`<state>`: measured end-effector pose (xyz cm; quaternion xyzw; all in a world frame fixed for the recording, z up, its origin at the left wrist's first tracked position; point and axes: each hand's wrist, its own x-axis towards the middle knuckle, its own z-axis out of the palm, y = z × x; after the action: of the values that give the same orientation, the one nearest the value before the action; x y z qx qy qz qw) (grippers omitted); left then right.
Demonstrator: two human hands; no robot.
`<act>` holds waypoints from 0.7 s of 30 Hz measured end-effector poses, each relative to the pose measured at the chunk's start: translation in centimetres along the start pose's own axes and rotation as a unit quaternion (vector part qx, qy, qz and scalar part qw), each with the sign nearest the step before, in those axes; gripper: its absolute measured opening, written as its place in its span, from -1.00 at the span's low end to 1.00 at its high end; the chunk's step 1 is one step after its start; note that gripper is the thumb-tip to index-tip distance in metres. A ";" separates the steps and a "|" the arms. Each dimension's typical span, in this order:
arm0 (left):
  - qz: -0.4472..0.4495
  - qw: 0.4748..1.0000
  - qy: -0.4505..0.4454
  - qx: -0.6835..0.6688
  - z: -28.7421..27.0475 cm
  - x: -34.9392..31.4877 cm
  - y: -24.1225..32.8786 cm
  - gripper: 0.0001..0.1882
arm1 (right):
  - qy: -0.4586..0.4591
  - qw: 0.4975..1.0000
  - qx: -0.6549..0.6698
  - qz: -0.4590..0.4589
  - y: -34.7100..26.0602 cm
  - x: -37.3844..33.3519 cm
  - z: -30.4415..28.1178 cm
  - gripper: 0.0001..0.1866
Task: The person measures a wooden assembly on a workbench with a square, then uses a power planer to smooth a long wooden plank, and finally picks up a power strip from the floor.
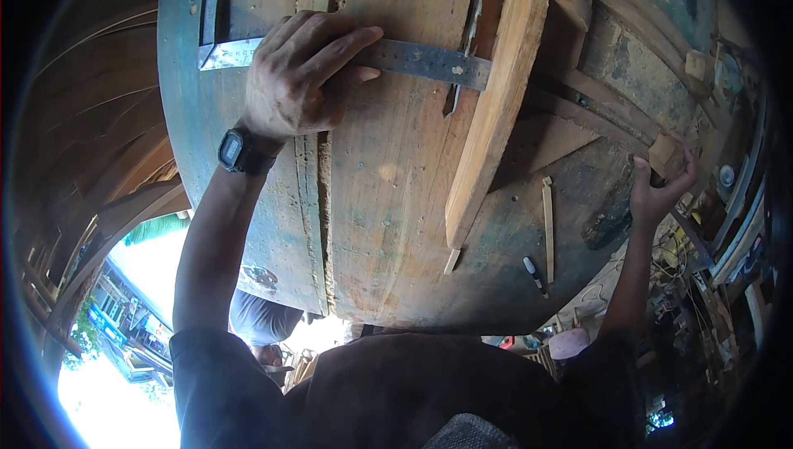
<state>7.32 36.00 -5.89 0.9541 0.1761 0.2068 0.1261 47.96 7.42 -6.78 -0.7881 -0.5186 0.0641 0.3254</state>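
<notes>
My left hand (301, 73) presses on a metal try square (421, 61), its fingers curled over the blade. The blade lies across a broad planked wooden surface, and its far tip meets the side of a long pale timber (500, 102). At the left end, the square's dark stock (211, 4) points away from me. Off to the right, my right hand (658, 193) is closed around a small wooden block (664, 154), thumb on one side and fingers on the other.
A thin wooden stick (548, 230) and a white marker pen (534, 274) lie right of the timber. Wooden framing (603, 114) crosses the right side. Below the planked surface (388, 242), another person (264, 321) is partly visible. Cluttered scraps fill the lower right.
</notes>
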 end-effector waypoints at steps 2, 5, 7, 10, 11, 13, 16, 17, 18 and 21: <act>0.004 1.000 0.009 0.006 0.2 -0.3 0.0 -0.57 | 0.000 1.000 -0.003 -0.002 0.1 -0.1 -0.1 -0.19; 0.003 1.000 0.009 0.009 0.1 0.1 0.0 -0.55 | 0.003 1.000 -0.004 0.000 0.4 0.0 -0.6 -0.17; 0.024 1.000 0.017 -0.001 0.2 0.0 -0.1 -0.57 | 0.003 1.000 -0.001 0.003 0.4 -0.2 -0.5 -0.16; 0.023 1.000 0.014 0.003 0.0 -0.1 0.0 -0.57 | -0.004 1.000 -0.009 -0.002 0.1 -0.1 -0.3 -0.16; 0.024 1.000 0.016 0.004 0.0 -0.1 0.1 -0.57 | -0.003 1.000 -0.023 -0.010 -0.1 -0.1 -0.2 -0.15; 0.014 1.000 0.008 0.011 -0.1 -0.1 0.2 -0.57 | 0.001 0.999 -0.039 -0.019 -0.1 0.0 -0.2 -0.14; 0.013 1.000 0.014 0.008 -0.2 0.2 0.3 -0.58 | -0.003 0.998 -0.058 0.016 0.1 0.2 -0.2 -0.12; 0.014 1.000 0.016 0.010 -0.2 0.1 0.4 -0.58 | 0.006 0.998 -0.058 0.009 0.0 0.2 -0.2 -0.11; -0.003 1.000 0.008 0.003 -0.2 0.1 0.4 -0.58 | 0.014 0.998 -0.058 0.001 0.0 0.2 -0.2 -0.11; -0.002 1.000 0.012 0.005 0.0 0.1 0.4 -0.58 | 0.022 0.997 -0.077 -0.009 -0.4 0.2 -0.1 -0.10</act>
<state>7.53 35.73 -5.71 0.9519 0.1801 0.2171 0.1200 47.76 7.62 -6.37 -0.8074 -0.5219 0.0040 0.2753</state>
